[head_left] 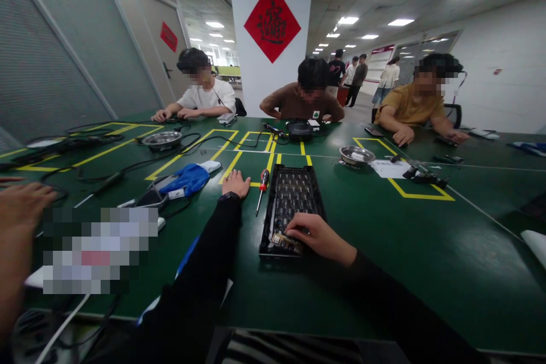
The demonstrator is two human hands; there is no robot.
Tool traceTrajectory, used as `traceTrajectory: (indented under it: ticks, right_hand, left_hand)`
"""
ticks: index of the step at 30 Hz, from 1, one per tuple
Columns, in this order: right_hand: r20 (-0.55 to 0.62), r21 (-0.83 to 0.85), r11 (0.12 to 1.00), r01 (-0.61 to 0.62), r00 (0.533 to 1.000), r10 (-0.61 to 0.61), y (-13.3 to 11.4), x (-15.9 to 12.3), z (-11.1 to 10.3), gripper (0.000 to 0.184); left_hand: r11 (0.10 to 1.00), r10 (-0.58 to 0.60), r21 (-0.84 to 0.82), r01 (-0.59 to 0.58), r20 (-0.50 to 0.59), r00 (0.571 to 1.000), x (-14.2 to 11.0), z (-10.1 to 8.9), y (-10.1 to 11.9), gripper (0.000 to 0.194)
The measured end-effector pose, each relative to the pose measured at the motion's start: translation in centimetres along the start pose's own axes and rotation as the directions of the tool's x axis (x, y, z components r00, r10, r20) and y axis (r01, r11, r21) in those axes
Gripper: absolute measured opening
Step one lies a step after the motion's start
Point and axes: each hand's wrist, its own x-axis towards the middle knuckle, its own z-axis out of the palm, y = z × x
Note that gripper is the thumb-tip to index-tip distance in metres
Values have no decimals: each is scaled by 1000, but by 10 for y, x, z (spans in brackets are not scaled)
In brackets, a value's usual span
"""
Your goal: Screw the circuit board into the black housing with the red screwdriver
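Green table in bright office.

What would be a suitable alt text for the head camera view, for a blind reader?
A person's right hand touches a small circuit board at the near end of a black tray on a green table. The left hand rests beside a red-handled screwdriver; three people sit opposite.

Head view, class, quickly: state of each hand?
Left hand: open, palm down on the green table.
Right hand: fingers at the small board in the black tray; cannot tell whether it grips.
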Motion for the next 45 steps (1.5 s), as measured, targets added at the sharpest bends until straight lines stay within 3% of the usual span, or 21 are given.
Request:
traceTrajectory:
  ticks: [8,27,36,41,45]
  right_hand:
    - [8,-5,1000,-19,1000,19,-2,1,-1,15]
    - [3,-6,1000,-24,1000,24,0,1,-1,15]
    - [1,-37,999,4,1000,-4,3,-1,0,15]
    - [9,-31,1000,2,1000,-2,4,-1,0,14]
    - [3,-9,1000,4,1000,-4,5,0,1,14]
  left_hand:
    - [999,27,38,-26,-31,999,4,8,-2,68]
    - [999,24,48,-21,-54,998,3,8,0,63]
    - [997,-35,-66,30,-74,997,18,8,13,63]
    - [989,-29,-142,28,-4,1000,34,-3,29,60]
    - [982,55,-184,-50,24,998,36,-31,38,53]
